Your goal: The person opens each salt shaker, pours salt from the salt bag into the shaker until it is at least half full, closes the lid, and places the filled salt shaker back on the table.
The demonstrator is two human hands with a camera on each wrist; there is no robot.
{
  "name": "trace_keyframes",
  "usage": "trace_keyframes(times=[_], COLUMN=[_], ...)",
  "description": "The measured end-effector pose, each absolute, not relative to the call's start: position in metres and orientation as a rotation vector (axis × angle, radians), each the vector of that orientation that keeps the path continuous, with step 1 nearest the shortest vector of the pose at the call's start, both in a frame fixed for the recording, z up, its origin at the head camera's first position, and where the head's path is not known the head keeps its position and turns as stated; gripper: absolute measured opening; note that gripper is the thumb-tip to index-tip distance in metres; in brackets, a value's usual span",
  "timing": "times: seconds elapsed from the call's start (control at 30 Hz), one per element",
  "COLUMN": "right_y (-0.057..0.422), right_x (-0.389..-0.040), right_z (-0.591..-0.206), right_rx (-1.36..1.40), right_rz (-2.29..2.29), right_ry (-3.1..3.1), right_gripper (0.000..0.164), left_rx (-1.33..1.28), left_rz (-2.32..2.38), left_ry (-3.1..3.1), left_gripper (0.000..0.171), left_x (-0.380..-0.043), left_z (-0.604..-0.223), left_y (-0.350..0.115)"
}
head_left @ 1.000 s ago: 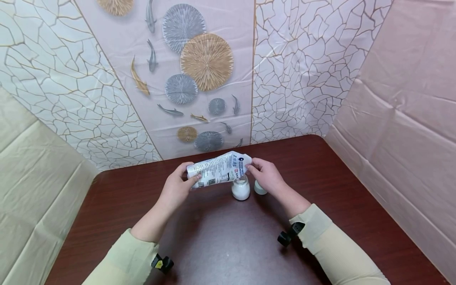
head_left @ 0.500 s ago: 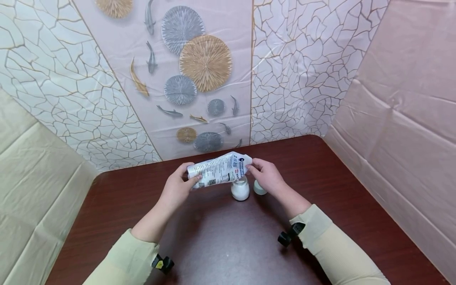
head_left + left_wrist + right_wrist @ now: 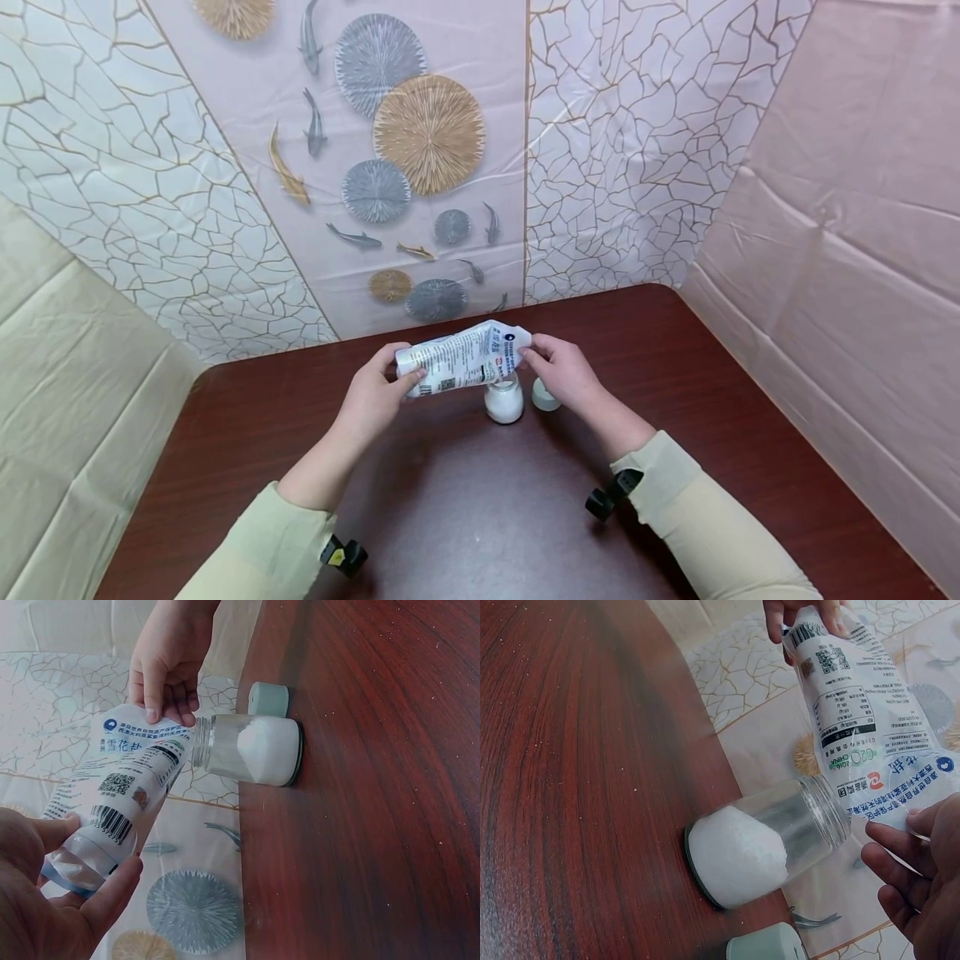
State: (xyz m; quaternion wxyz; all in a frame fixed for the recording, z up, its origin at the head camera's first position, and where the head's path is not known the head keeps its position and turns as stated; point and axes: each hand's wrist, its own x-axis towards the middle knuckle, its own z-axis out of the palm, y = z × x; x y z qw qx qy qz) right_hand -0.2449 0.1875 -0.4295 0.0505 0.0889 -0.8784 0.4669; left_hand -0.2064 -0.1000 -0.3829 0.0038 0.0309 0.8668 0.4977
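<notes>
A white printed salt bag (image 3: 457, 360) is held tilted over a small glass jar (image 3: 504, 405), its open corner right at the jar's mouth. My left hand (image 3: 371, 393) grips the bag's bottom end, thumb on the printed side. At the opposite end, my right hand (image 3: 562, 371) pinches the bag's corner between thumb and fingers. Inside the upright jar, white salt (image 3: 739, 859) lies heaped on a slope, with bare glass above it up to the threaded neck. The bag hides part of the jar's mouth in the head view.
A pale green lid (image 3: 545, 396) rests on the table just right of the jar, below my right hand. The dark red wooden table (image 3: 465, 517) carries a few white specks. Patterned cloth (image 3: 637, 167) hangs behind and at both sides.
The hands and bag keep nearly the same pose over the jar. The head view has shifted slightly, so the jar and lid appear a little further left.
</notes>
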Motion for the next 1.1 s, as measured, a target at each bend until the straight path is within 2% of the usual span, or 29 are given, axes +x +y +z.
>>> trace_keyframes(times=[1.1], right_y=[0.1887], right_x=[-0.2474], right_z=[-0.4303], right_rx=[0.227], right_rz=[1.458], right_ry=[-2.687], right_gripper=[0.015], left_rx=[0.121], left_rz=[1.53], left_ry=[2.722], left_gripper=[0.038], left_x=[-0.2099], left_z=[-0.3854], left_y=[-0.0987])
